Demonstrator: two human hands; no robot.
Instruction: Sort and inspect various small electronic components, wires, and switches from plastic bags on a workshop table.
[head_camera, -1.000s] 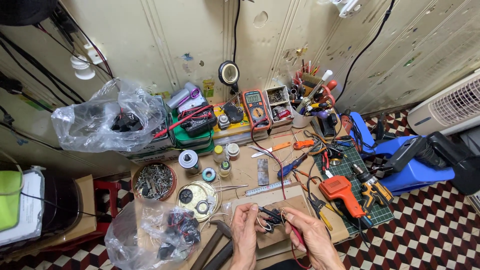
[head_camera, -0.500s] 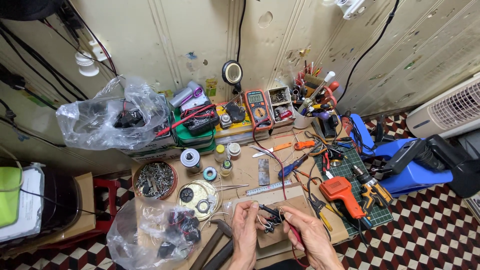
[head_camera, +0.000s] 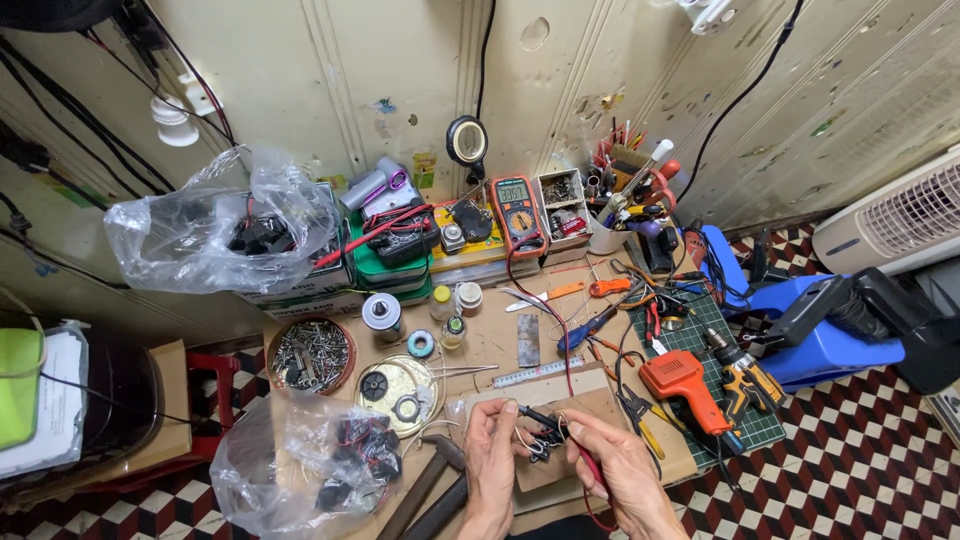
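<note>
My left hand (head_camera: 492, 452) and my right hand (head_camera: 617, 463) meet over a brown cardboard pad (head_camera: 560, 462) at the near edge of the low wooden bench (head_camera: 500, 340). Between the fingertips sits a small dark electronic part (head_camera: 543, 438) with thin wires. The left fingers pinch it from the left. My right hand holds a red-tipped probe (head_camera: 583, 455) against it. A red lead (head_camera: 535, 300) runs from there up to the orange multimeter (head_camera: 517, 213) at the back.
An orange heat tool (head_camera: 683, 385) and a yellow drill (head_camera: 740, 378) lie on a green cutting mat (head_camera: 700, 340) to the right. A bowl of screws (head_camera: 311, 354), a round tin lid (head_camera: 397, 388), a hammer (head_camera: 425, 478) and clear plastic bags (head_camera: 310, 465) are on the left.
The view has shifted slightly. Both hands stay on the small part over the pad, with only small finger movements.
</note>
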